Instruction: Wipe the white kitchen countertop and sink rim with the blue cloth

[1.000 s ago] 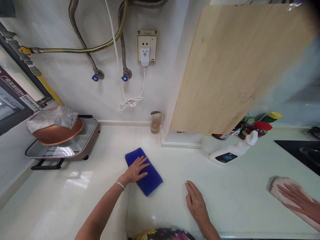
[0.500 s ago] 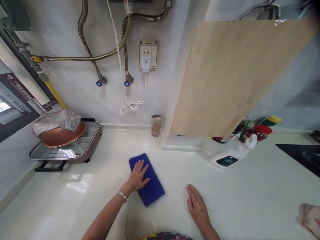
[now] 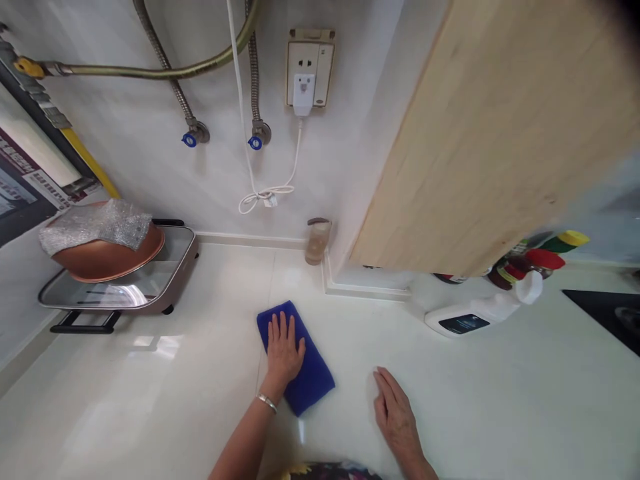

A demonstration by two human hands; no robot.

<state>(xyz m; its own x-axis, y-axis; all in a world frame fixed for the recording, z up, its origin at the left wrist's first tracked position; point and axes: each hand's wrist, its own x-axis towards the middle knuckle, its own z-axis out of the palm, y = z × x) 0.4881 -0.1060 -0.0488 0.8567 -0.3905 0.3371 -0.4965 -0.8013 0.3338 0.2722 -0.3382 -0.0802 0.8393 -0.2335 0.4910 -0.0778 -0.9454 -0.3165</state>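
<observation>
A folded blue cloth (image 3: 313, 380) lies slantwise on the white countertop (image 3: 215, 380). My left hand (image 3: 285, 350) presses flat on its upper part, fingers stretched out and thumb apart, a silver bracelet on the wrist. To the right of the cloth, my right hand (image 3: 398, 420) rests on the bare counter with its fingers extended side by side. Nothing shows in that hand. A white spray bottle (image 3: 483, 317) with a black label lies on its side farther right, beyond my right hand.
At the left sits an electric griddle (image 3: 170, 280) bearing a copper-coloured pan (image 3: 113, 257) partly under bubble wrap. A small clear jug (image 3: 317, 241) stands by the wall corner. A wooden board (image 3: 475, 147) leans over bottles at the right, near a black hob (image 3: 610, 320).
My left hand has turned more upright and shifted slightly right on the cloth, whose lower end sits a little farther right. The view has moved closer. My right hand has stayed put.
</observation>
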